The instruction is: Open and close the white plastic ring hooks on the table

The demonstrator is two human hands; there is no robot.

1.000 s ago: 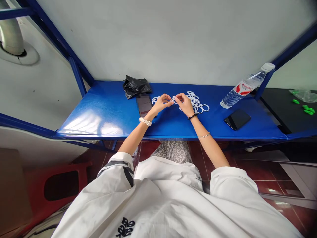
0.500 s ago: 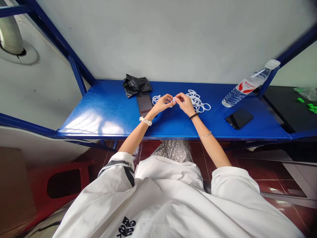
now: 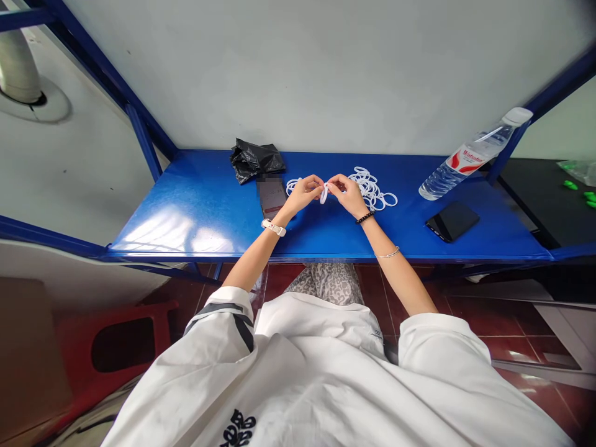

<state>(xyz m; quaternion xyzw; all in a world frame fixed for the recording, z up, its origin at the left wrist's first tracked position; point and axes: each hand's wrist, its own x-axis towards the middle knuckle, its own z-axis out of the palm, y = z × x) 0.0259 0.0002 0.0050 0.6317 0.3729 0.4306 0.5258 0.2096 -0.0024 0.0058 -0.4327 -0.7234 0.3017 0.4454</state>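
Between my fingertips a white ring [image 3: 323,195] hangs edge-on above the blue table. My left hand [image 3: 305,192] pinches it from the left, and my right hand [image 3: 345,191] pinches its upper part from the right. Both hands are closed, with their fingertips almost touching. A pile of similar white rings [image 3: 372,189] lies just beyond and to the right of my right hand, partly hidden by it. A few more white rings [image 3: 291,186] rest behind my left hand.
On the blue table [image 3: 223,205] lie a crumpled black plastic bag [image 3: 256,160], a dark flat box-like thing [image 3: 272,197] and a black phone [image 3: 451,221]. A water bottle [image 3: 472,155] stands at the right. A red stool [image 3: 158,323] is at lower left.
The white ring now hangs lower and shows more clearly between my fingertips. My hands stay at nearly the same place; the view has shifted slightly.
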